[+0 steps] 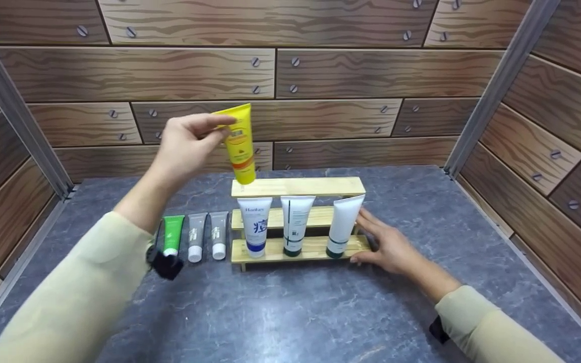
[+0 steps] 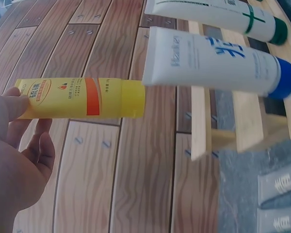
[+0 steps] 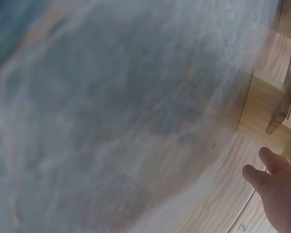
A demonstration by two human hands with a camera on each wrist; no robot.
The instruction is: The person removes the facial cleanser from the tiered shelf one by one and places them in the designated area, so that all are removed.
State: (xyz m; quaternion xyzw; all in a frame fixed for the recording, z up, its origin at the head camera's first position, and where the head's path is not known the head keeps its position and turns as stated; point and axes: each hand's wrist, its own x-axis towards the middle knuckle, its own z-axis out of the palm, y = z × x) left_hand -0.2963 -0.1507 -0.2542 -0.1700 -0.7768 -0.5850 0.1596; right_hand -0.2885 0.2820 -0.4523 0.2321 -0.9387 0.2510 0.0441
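Note:
My left hand (image 1: pixel 187 143) pinches a yellow tube (image 1: pixel 240 146) near its flat crimped end. The tube points cap down, just over the top step of a three-step wooden rack (image 1: pixel 298 186); in the left wrist view the yellow tube (image 2: pixel 77 98) is fully in sight. On the lowest step stand a white tube with a blue cap (image 1: pixel 255 224) and two white tubes with dark green caps, one mid-step (image 1: pixel 298 222) and one tilted at the right (image 1: pixel 345 224). My right hand (image 1: pixel 391 247) holds the rack's right end, thumb at the front, fingers farther back and partly hidden.
Left of the rack, a green tube (image 1: pixel 173 234) and two grey tubes, one (image 1: pixel 196 237) beside the other (image 1: pixel 218 234), lie on the dark marbled table (image 1: pixel 290 312). Wood-patterned walls (image 1: pixel 341 75) with metal corner posts (image 1: pixel 502 85) enclose the table's back and sides.

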